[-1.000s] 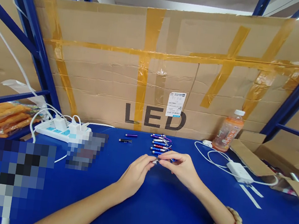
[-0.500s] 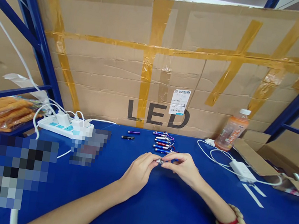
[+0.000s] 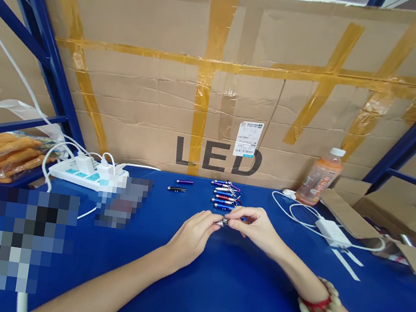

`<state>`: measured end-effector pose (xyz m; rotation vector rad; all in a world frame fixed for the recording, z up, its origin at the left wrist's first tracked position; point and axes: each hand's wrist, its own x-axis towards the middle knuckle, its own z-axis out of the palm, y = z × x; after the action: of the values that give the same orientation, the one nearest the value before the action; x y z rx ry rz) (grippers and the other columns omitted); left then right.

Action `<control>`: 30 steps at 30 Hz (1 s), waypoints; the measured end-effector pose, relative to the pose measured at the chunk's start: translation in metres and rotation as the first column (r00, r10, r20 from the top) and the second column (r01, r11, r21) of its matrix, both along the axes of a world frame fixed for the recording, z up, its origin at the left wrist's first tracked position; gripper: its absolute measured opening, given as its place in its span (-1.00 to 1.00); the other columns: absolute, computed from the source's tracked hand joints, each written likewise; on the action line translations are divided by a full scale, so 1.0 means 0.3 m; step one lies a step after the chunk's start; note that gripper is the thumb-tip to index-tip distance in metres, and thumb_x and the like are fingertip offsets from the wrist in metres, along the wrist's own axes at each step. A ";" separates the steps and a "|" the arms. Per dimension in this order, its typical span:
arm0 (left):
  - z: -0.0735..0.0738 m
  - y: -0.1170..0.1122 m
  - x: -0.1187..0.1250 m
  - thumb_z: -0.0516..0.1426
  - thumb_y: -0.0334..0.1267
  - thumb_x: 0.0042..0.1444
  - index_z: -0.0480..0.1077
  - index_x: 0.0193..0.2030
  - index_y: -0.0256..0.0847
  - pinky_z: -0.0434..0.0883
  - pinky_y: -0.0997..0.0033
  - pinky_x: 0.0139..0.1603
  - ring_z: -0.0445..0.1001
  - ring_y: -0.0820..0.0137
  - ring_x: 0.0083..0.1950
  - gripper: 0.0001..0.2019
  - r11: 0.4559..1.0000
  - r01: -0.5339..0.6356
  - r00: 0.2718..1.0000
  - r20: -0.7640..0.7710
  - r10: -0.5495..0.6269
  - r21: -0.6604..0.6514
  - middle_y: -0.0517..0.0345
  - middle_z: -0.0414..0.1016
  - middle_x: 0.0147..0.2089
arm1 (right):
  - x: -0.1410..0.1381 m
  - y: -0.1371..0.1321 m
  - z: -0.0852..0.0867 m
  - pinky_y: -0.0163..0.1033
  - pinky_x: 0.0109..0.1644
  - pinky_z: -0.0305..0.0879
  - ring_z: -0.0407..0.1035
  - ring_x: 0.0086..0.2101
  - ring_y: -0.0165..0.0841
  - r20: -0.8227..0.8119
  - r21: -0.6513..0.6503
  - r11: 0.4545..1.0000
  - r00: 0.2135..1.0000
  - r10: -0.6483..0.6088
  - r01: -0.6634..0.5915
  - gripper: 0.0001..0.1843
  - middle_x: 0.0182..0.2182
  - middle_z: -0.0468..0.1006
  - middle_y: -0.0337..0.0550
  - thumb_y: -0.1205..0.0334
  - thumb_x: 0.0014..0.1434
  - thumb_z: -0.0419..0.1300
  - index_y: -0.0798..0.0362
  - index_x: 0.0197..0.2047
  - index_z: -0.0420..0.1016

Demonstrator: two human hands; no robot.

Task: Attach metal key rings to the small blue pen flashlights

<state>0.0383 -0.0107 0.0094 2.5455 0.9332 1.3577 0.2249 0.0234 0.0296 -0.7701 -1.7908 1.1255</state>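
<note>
Between my two hands is a small silver penlight (image 3: 222, 221), mostly covered by my fingers. My left hand (image 3: 191, 236) is closed on its left end, thumb and fingers pinched together. My right hand (image 3: 254, 228) pinches the other end with thumb and forefinger. Just beyond, a row of several keychain penlights (image 3: 223, 197), blue, silver and red, lies on the blue table, with clips at their right ends. Left of that row are a purple penlight (image 3: 184, 182) and a black penlight (image 3: 176, 189), both without a visible clip.
A white power strip (image 3: 81, 175) with plugs and cables sits at the left, near bagged orange items (image 3: 2, 155). To the right stand a drink bottle (image 3: 320, 178), a white adapter (image 3: 332, 232) with its cord, and an open carton (image 3: 400, 219). Cardboard (image 3: 153, 102) walls the back.
The whole view has shifted slightly left and up. My right fingers have changed their angle a little around the silver penlight's end. Both hands keep their pinch; the penlights on the table stay put.
</note>
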 end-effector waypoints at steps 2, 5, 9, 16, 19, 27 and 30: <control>-0.001 0.001 0.000 -0.10 -0.39 0.26 0.31 -0.14 -0.33 0.30 0.50 -0.28 0.32 0.45 -0.32 -0.81 1.000 0.000 1.000 -0.001 0.000 0.011 0.09 0.38 -0.31 | 0.003 -0.002 0.002 -0.45 -0.65 0.06 0.15 -0.63 -0.55 0.025 -0.052 0.999 1.000 0.004 -0.002 -0.62 -0.51 0.43 -0.12 -0.03 -0.09 0.36 0.16 -0.38 0.57; -0.004 0.003 -0.001 -0.10 -0.40 0.27 0.31 -0.11 -0.32 0.31 0.51 -0.27 0.33 0.45 -0.30 -0.80 1.000 -0.002 1.000 0.007 0.002 -0.004 0.10 0.39 -0.30 | 0.009 -0.003 0.006 -0.46 -0.63 0.03 0.10 -0.63 -0.56 0.069 -0.105 0.994 0.997 0.022 -0.015 -0.59 -0.59 0.37 -0.18 -0.05 -0.07 0.35 0.18 -0.35 0.56; -0.001 0.003 -0.002 -0.10 -0.38 0.27 0.33 -0.10 -0.33 0.32 0.49 -0.27 0.34 0.45 -0.30 -0.78 1.000 -0.001 1.000 -0.014 0.001 0.005 0.07 0.39 -0.30 | 0.007 -0.008 0.021 -0.47 -0.62 0.01 0.10 -0.62 -0.57 0.086 -0.206 0.978 0.996 0.039 -0.021 -0.55 -0.57 0.37 -0.18 -0.06 -0.12 0.37 0.20 -0.36 0.53; -0.003 -0.002 -0.010 -0.10 -0.33 0.28 0.35 0.01 -0.27 0.32 0.49 -0.25 0.33 0.45 -0.30 -0.72 0.999 0.023 1.000 -0.012 -0.023 -0.033 0.10 0.39 -0.32 | -0.013 -0.020 0.025 -0.51 -0.68 -0.02 0.03 -0.62 -0.59 0.080 -0.356 0.935 0.997 0.019 0.011 -0.39 -0.62 0.25 -0.29 -0.12 -0.33 0.44 0.19 -0.42 0.34; -0.008 -0.004 -0.014 -0.11 -0.32 0.29 0.34 0.05 -0.23 0.33 0.49 -0.23 0.33 0.45 -0.28 -0.70 0.997 0.034 0.999 0.015 -0.033 -0.070 0.10 0.39 -0.31 | -0.020 -0.018 0.003 -0.52 -0.70 0.00 0.05 -0.60 -0.58 0.037 -0.372 0.928 0.999 0.013 0.002 -0.35 -0.54 0.26 -0.29 -0.14 -0.33 0.44 0.14 -0.38 0.26; -0.008 0.012 -0.005 -0.08 -0.31 0.25 0.39 -0.07 -0.17 0.31 0.44 -0.17 0.37 0.42 -0.19 -0.75 0.944 -0.064 0.989 0.103 0.103 -0.324 0.12 0.43 -0.20 | -0.028 0.007 -0.040 -0.37 -0.52 0.23 0.26 -0.51 -0.46 0.048 0.159 0.983 0.993 -0.104 0.095 -0.61 -0.42 0.40 -0.08 -0.08 0.02 0.28 0.15 -0.41 0.54; -0.003 0.021 -0.004 -0.06 -0.29 0.24 0.39 -0.11 -0.20 0.33 0.47 -0.15 0.40 0.43 -0.16 -0.77 0.917 -0.026 0.981 0.165 0.099 -0.398 0.12 0.44 -0.14 | -0.022 0.010 -0.035 -0.37 -0.49 0.25 0.25 -0.53 -0.49 0.053 0.276 0.956 0.992 -0.116 0.097 -0.70 -0.36 0.41 -0.10 0.01 0.03 0.30 0.10 -0.31 0.58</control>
<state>0.0371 -0.0043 0.0086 2.0720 1.1285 1.2407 0.2184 0.0263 0.0192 -0.7356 -1.8882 0.7688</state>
